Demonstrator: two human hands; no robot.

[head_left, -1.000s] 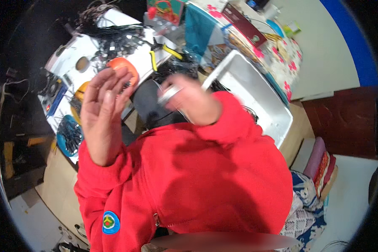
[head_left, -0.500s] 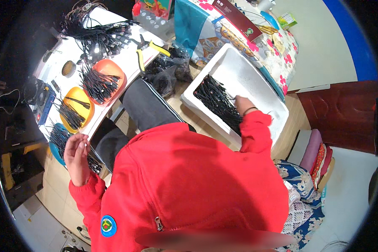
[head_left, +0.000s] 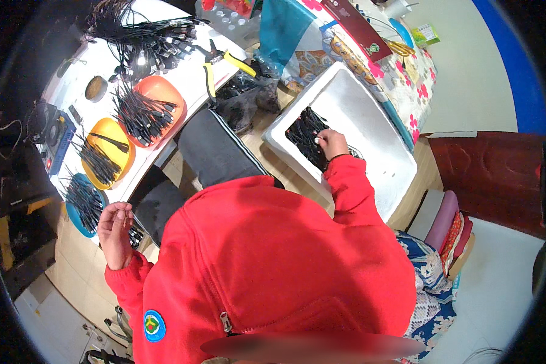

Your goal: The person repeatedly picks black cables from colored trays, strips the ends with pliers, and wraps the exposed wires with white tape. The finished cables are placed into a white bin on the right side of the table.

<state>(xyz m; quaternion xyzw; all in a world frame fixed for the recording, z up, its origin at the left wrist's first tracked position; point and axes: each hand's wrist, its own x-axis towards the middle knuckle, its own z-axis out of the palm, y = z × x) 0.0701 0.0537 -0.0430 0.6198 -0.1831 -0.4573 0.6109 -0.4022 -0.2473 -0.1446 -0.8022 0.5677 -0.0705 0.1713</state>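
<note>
My right hand (head_left: pixel 332 144) is inside a white foam box (head_left: pixel 382 164), its fingers closed on the top of a pile of short black cables (head_left: pixel 306 130). My forearm hides part of the pile. My left hand (head_left: pixel 115 229) hovers beside the table edge, near a blue dish (head_left: pixel 77 212) with black cables in it. Its fingers are bent in against the thumb; whatever they may pinch is too small to make out.
On the white table are a yellow dish (head_left: pixel 125 159) and an orange dish (head_left: pixel 164 91) of cables, a large cable heap (head_left: pixel 158 45), and yellow-handled wire strippers (head_left: pixel 211 82). A dark stool (head_left: pixel 215 148) and black plastic bags (head_left: pixel 242 103) stand between table and box.
My right hand has moved left and slightly up over the cable pile in the box. My left hand has stayed almost in place, and the view has shifted a little.
</note>
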